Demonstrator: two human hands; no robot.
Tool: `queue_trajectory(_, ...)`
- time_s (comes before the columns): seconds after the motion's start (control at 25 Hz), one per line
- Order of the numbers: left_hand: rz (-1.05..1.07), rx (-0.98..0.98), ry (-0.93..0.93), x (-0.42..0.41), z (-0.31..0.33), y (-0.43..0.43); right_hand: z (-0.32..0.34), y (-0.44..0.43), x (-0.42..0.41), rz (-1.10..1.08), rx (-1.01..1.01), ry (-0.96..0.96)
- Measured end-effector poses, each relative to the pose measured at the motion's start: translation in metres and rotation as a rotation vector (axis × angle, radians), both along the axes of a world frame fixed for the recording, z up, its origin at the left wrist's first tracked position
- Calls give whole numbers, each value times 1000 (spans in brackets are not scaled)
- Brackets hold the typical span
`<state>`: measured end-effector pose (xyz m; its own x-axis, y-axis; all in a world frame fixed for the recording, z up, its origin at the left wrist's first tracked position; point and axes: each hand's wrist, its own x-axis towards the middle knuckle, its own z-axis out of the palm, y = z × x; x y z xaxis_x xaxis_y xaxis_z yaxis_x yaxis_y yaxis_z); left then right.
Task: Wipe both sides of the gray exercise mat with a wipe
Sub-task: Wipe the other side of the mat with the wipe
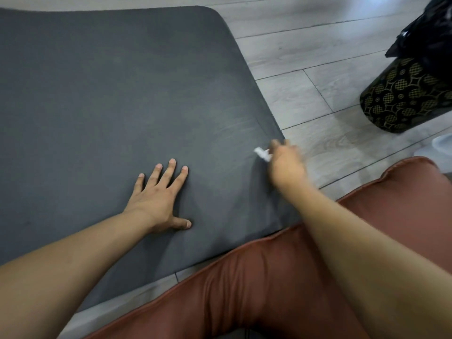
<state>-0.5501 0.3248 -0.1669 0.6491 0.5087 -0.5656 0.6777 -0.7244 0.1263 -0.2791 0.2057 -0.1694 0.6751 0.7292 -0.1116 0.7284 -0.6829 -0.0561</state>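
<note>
Place: a room in a home, seen from low down.
Floor: pale gray wood-look planks (305,59) with dark seams.
Mat: a gray exercise mat (110,94) spread straight on the planks, its far right corner rounded.
Container: black with a gold pattern (403,99), a black plastic bag (428,33) at its top, standing off the mat's right edge.
Clothing: rust-coloured leggings (244,289) at the mat's near edge.

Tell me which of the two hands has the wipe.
The right hand, blurred at the gray mat's right edge, holds the white wipe. The left hand lies flat on the mat with fingers spread and holds nothing.
</note>
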Motion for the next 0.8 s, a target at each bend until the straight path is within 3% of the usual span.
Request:
queue_trajectory(0.04,2,-3,12,2,1,0,2,-3,13,-172,36,13)
queue_trajectory(0.12,7,8,31,4,1,0,0,1,-21,-155,63,30)
queue_trajectory(0.28,22,5,35,5,1,-2,-1,-6,-120,571,-36,183)
queue_trajectory(0.32,27,8,36,4,1,-3,1,-9,-109,626,-40,177)
queue_trajectory(0.36,28,9,36,5,1,-3,1,-8,-82,550,-35,139)
queue_trajectory(0.48,27,3,46,6,1,-3,2,-12,6,-43,-31,9)
queue_trajectory(0.56,34,3,58,8,2,-3,2,-12,4,-184,-16,-14)
queue_trajectory(0.72,30,0,85,11,4,-2,9,-5,-116,252,-55,182)
queue_trajectory(0.8,30,-1,77,9,5,-2,15,-10,-126,426,-76,186)
